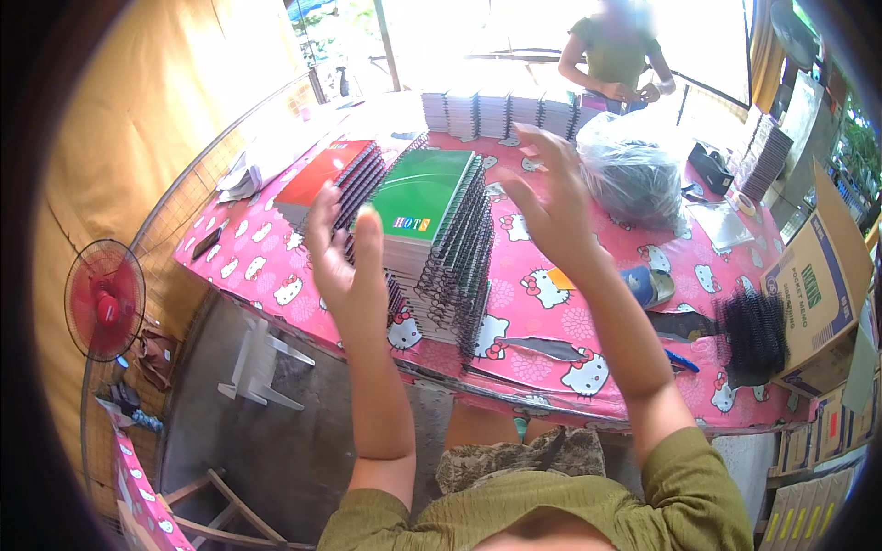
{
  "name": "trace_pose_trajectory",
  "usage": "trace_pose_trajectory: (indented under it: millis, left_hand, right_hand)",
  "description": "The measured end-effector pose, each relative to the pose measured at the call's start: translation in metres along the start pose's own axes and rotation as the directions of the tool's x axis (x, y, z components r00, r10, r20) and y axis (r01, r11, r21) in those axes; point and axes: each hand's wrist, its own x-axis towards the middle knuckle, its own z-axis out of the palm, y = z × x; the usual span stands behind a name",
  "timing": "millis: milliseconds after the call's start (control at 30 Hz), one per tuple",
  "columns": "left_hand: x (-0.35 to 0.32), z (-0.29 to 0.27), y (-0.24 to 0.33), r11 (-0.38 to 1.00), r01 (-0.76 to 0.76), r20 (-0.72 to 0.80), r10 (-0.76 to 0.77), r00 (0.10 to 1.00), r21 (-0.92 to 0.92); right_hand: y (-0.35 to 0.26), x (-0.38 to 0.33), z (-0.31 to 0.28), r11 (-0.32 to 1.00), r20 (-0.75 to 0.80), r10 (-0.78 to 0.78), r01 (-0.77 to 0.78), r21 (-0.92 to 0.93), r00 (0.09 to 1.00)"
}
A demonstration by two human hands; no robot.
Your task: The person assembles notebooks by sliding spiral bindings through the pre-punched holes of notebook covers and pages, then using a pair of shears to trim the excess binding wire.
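A tall stack of spiral-bound notebooks with a green cover on top [430, 191] stands near the table's front edge, its black coils facing right. My left hand [347, 253] is raised at the stack's left side, fingers apart and holding nothing; whether it touches the stack I cannot tell. On the other side, my right hand [553, 204] hangs in the air to the right of the stack, open with its fingers spread. Behind my left hand, a second stack of notebooks with a red cover [323, 173] sits farther left.
Along the far edge stand several piles of coil-bound books [496, 115]. A plastic bag [632, 170] full of dark things lies at the right, near a bundle of black coils [751, 338] and a cardboard box [808, 289]. Across the table a person [617, 60] works. A phone [208, 242] lies left.
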Motion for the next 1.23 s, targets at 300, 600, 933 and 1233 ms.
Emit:
trace_pose_trajectory:
  millis: [300,600,933,1233]
  left_hand:
    - [-0.065,-0.053,0.086,0.073,0.655,0.348,0.888,0.302,-0.752]
    - [-0.092,-0.022,0.05,0.084,0.857,0.304,0.949,0.087,-0.508]
    - [-0.108,-0.024,0.032,0.073,0.876,0.449,0.877,0.172,-0.477]
    - [-0.106,-0.01,0.024,0.119,0.862,0.604,0.76,0.24,-0.492]
  right_hand:
    - [0.002,-0.217,-0.221,0.45,0.098,0.805,-0.495,-0.743,0.585]
    - [0.014,-0.263,-0.247,0.409,0.031,0.772,-0.458,-0.789,0.635]
    - [0.202,-0.036,-0.186,0.741,0.302,0.387,-0.099,-0.664,0.871]
    - [0.361,0.077,-0.124,0.275,0.174,0.84,-0.127,-0.953,0.514]
